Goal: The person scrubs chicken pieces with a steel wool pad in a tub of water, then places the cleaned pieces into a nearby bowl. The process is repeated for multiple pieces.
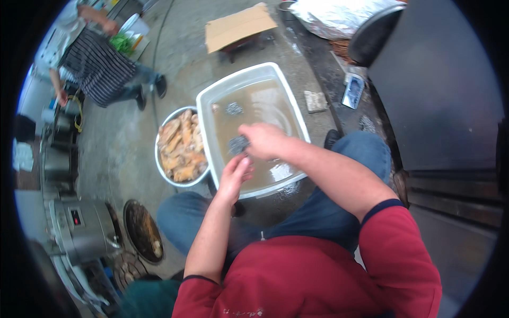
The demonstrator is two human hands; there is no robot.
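A grey steel wool scourer point(238, 145) is at the fingers of my right hand point(263, 140), which grips it above murky water point(262, 97). Just below it, my left hand point(235, 175) has its thumb and fingers curled, their tips close to the scourer. Whether a small thing is pinched between them cannot be made out. A white plastic tub point(203, 131) holds the water in front of my knees. Farther back in it lies a second scourer point(234, 108), with a small pale piece point(215, 107) near the tub's left wall.
Left of the tub stands a round metal basin point(159, 169) heaped with yellowish meat pieces point(181, 145). A cardboard sheet point(240, 28) rests on a low stand behind. At right are a flat block point(315, 101), a phone point(353, 91) and a dark metal panel point(433, 91). Another person point(97, 63) wears a striped apron.
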